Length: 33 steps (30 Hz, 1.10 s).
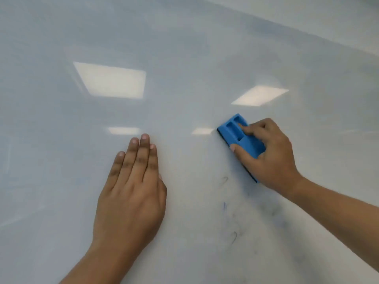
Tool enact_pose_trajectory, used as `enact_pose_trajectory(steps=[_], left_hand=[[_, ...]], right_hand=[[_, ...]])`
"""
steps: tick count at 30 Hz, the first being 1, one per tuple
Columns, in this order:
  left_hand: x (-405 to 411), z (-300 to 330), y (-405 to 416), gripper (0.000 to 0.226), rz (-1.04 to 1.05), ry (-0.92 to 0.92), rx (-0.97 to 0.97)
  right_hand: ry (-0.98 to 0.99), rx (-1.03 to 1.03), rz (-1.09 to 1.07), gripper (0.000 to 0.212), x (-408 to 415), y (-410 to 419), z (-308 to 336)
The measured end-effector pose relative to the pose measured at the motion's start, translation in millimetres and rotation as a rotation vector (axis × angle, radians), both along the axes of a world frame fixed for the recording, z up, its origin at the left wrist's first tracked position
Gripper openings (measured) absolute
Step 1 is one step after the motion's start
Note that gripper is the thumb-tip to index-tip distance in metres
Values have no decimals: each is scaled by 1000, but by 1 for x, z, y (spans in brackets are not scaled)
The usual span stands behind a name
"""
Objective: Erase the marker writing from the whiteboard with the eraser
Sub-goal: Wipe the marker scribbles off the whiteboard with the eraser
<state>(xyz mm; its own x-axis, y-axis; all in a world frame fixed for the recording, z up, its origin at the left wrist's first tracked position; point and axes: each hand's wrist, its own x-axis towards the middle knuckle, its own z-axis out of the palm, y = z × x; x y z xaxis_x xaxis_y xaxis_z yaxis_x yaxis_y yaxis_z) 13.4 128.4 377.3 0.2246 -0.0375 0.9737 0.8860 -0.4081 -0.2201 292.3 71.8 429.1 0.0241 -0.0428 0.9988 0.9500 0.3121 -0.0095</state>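
My left hand (131, 193) lies flat, palm down, on the whiteboard (61, 140), fingers straight and close together, its grip spread out and holding nothing. My right hand (270, 154) reaches in from the right, its grip closed around the eraser (238, 134): thumb along the near edge, one finger laid in a groove on top, the palm covering the back end. The eraser is a blue plastic block with rectangular recesses moulded into its top and a dark pad underneath, pressed against the board at a slant. The board is smooth, glossy and pale, mirroring rectangular ceiling lights. Faint grey and blue marker smudges (233, 214) show just below the eraser, between my forearms.
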Motion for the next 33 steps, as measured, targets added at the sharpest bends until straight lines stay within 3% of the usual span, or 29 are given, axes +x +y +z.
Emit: enact_pose_trajectory(steps=[4,7,9,12,15,19,23,26,31,33], left_hand=[[0,-1,-1,56,2,-11,-26],[0,-1,-4,56,-3,-19,-33],[2,-10,-6,56,-21,-25,-51],[3,-48,-6,57,-34,27,-68],[-1,-84,-3,57,6,107,-61],[-3,-91,-1,56,24,98,-44],[-2,-91,-1,54,11,88,-44],[-3,-92,-3,53,0,76,-49],[-2,-92,0,54,-5,76,-31],[-2,-93,2,54,-10,77,-10]], right_hand=[[-435,-165,59,45,-42,-8,-124],[-603,-217,-48,43,-40,-17,-129],[-521,-187,-100,43,-40,-18,-108],[-213,-103,-49,45,-49,-11,-86],[-124,-70,-3,46,-56,-1,-105],[-339,-116,84,41,-58,2,-187],[-645,-297,97,25,-53,-7,-279],[-771,-330,49,23,-44,-13,-283],[-337,-103,-18,41,-36,-6,-194],[-202,-64,-20,42,-39,-3,-187]])
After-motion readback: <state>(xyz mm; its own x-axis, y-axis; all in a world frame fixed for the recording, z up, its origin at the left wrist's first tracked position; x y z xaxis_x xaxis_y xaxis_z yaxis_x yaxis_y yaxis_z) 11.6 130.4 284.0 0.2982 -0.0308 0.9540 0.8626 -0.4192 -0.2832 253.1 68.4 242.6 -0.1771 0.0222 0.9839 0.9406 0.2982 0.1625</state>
